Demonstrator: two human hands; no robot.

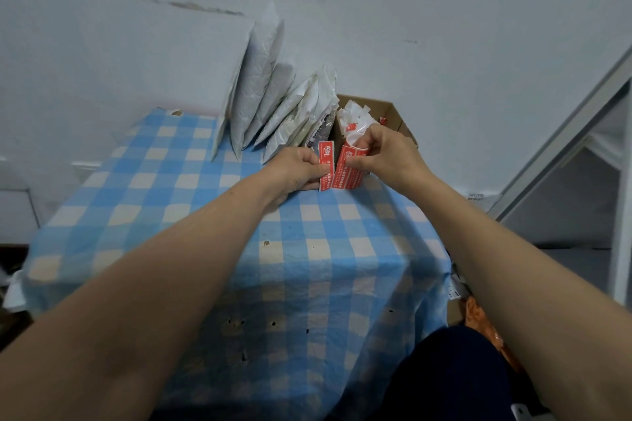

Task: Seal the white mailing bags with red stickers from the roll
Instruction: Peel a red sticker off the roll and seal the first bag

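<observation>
Two hands work close together at the far edge of the bench. The fingers of the left hand pinch one red sticker by its left edge, and it stands upright with most of its printed face clear of them. Just to the right, nearly touching it, the fingers of the right hand are curled over the top of one red sticker strip, which hangs below them and bends at the top. The sticker therefore lies between the two sets of fingers.

Right behind the right fingers stands one open cardboard box, holding a crumpled heap of white backing paper.

Beyond and to the left of the left fingers, white mailing bags stand on edge in a row, leaning on the wall. Six can be counted; the ones nearest the box overlap too much to be sure of more.

One blue-and-white checked cloth covers the bench under both forearms. Well to the right of the right arm rises a white metal frame.
</observation>
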